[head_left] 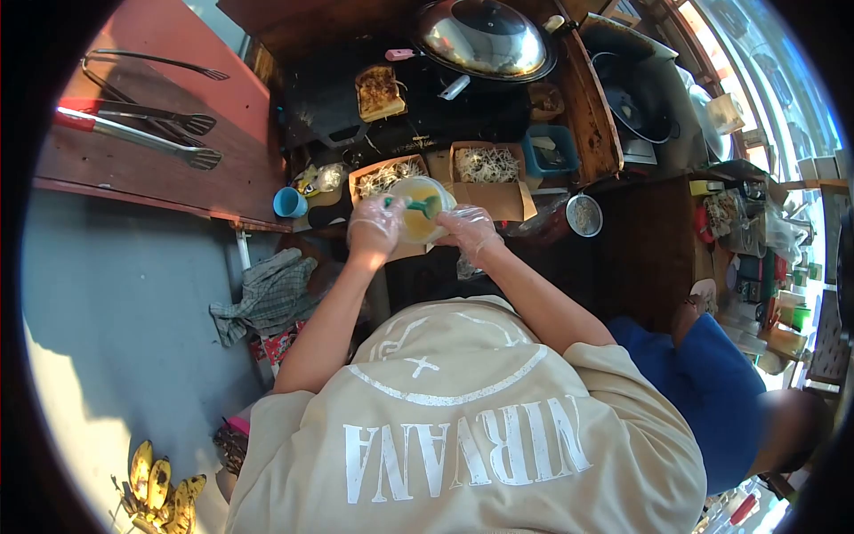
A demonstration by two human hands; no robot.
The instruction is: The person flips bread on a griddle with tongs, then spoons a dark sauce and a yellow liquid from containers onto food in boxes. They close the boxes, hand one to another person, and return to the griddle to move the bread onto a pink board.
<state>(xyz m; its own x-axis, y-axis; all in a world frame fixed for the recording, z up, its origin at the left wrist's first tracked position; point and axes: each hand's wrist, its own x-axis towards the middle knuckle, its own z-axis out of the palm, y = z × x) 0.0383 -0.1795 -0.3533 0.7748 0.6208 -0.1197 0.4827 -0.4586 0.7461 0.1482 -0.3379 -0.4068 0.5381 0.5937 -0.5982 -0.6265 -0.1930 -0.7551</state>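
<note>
In the head view, my left hand (374, 224), in a clear plastic glove, is closed on the handle of a green spoon-like utensil (418, 205) at the left side of a clear plastic tub. The utensil's head is inside the tub (416, 233), which contains something pale yellow. On the tub's right side, my right hand (469, 231), also gloved, grips the rim. Just beyond my hands stand two open cardboard boxes (505, 201) of white shreds (486, 165). The left box (360, 186) is partly hidden by the tub. Browned bread (381, 93) lies on the dark griddle (329, 98).
A domed metal lid (485, 37) stands at the back of the griddle. Tongs (151, 129) lie on the red board at left. A blue cup (289, 203), a blue container (550, 149) and a metal bowl (584, 215) are nearby. Another person in blue (712, 392) is at right.
</note>
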